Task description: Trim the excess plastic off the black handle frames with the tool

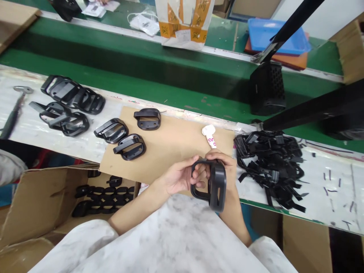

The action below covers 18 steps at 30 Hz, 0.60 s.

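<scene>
In front of my body I hold a black plastic handle frame, tilted up, with a slot in its side. My left hand grips its left loop, fingers curled into the opening. Behind its upper right edge, my right hand is closed around it, and part of that hand is hidden by the frame. Beneath both hands lies a cardboard sheet. Three similar black frames stand on its left part. A white wrapped piece with pink print lies just beyond my hands.
At right is a pile of black straps. More black frames and a hammer lie at left. An open carton below holds rows of black parts. A green conveyor belt runs behind, with a black device on an arm overhanging it.
</scene>
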Tool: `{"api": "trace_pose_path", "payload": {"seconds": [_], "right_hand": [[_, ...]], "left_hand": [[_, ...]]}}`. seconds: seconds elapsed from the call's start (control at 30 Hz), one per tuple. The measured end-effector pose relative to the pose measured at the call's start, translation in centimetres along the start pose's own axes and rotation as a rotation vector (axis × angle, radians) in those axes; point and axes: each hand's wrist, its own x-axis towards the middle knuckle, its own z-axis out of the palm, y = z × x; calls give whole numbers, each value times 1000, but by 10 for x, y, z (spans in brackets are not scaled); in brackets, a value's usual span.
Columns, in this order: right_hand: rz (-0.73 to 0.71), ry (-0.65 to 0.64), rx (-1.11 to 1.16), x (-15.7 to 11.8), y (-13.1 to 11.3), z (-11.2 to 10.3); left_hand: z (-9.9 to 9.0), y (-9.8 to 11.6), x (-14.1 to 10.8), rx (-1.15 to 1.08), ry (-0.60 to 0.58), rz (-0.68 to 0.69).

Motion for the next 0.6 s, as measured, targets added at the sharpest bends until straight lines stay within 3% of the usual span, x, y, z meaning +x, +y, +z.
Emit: {"api": "trace_pose_path", "payload": {"seconds": [0.1,0.27,0.4,0.5,0.6], "right_hand": [[60,-10,-28,3,-1,5],[69,-160,-50,10,-7,8],[53,-211,-74,12,-10,10],[78,-113,36,15,-7,13],[59,30,82,19,-2,15]], "left_hand": [[-3,8,3,41,67,105],[-8,21,10,231,84,371],[-16,21,13,359,145,463],[-26,17,13,480,182,524],[-36,11,11,496,149,485]]}}
